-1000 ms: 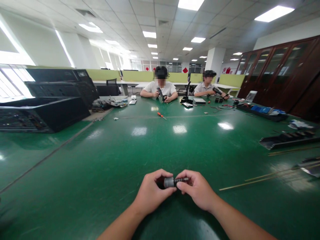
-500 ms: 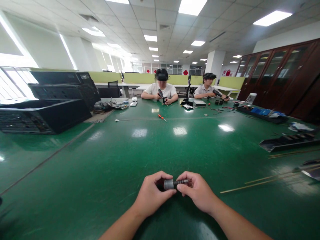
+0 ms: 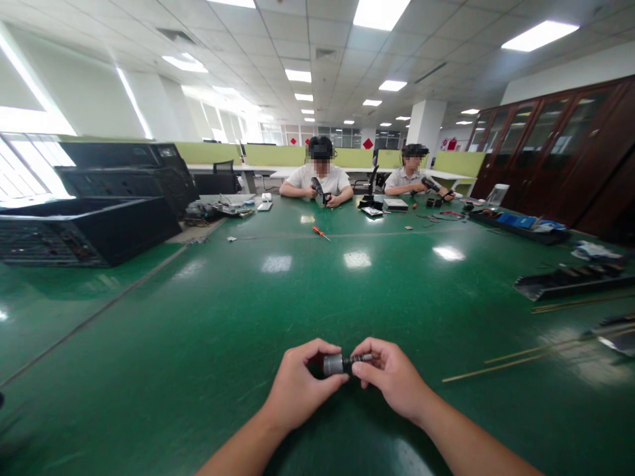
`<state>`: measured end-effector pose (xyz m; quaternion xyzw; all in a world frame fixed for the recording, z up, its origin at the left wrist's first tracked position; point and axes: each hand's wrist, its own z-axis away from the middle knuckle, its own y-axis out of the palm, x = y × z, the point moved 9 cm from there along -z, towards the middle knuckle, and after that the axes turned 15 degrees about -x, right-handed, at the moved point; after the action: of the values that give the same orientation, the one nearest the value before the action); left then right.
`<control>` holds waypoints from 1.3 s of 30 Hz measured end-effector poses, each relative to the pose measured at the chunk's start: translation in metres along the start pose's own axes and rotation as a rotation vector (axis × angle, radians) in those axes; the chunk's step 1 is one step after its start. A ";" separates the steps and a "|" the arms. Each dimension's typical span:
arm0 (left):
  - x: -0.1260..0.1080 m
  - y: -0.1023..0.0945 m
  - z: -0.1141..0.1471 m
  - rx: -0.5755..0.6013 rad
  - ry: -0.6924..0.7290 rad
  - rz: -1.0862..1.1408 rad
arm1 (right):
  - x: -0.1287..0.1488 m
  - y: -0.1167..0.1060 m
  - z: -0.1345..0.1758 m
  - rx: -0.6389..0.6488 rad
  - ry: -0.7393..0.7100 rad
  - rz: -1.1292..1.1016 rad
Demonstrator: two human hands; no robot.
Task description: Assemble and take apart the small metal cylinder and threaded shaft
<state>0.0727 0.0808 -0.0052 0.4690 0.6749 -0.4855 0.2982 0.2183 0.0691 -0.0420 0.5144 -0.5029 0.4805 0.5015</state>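
sitting at 6 o'clock in the view, a grey cylindrical part (image 3: 333,364) is held on its side over the green table (image 3: 223,344), with a dark ribbed shaft (image 3: 360,358) pointed toward 3 o'clock. whether the table is touched by it can't be told from here. the part is clamped between the thumb and fingers of the left hand (image 3: 300,382), and the shaft is pinched, apparently lightly, between the thumb and fingers of the right hand (image 3: 394,375).

handling-wise, metal is suggested by the look, so some heft for its size would be expected, stiff all over, no squish. the smooth grey side might be a bit slippery, so the wide end is probably best cupped for support, while decent bite should be given by the ribs on the shaft. crushing isn't much of a worry imo, though the thin tip could be bent if it got dropped.

an orange screwdriver (image 3: 319,231) is seen at 12 o'clock from the part, thin yellowish rods (image 3: 476,373) are laid out at 3 o'clock, and a big black case (image 3: 124,235) is parked at 10 o'clock.
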 end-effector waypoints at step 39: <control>0.001 -0.004 -0.001 -0.032 -0.004 0.014 | 0.004 -0.005 0.000 -0.060 0.041 -0.041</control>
<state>0.0690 0.0813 -0.0045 0.4679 0.6787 -0.4735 0.3102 0.2237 0.0688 -0.0385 0.4992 -0.4961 0.4653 0.5368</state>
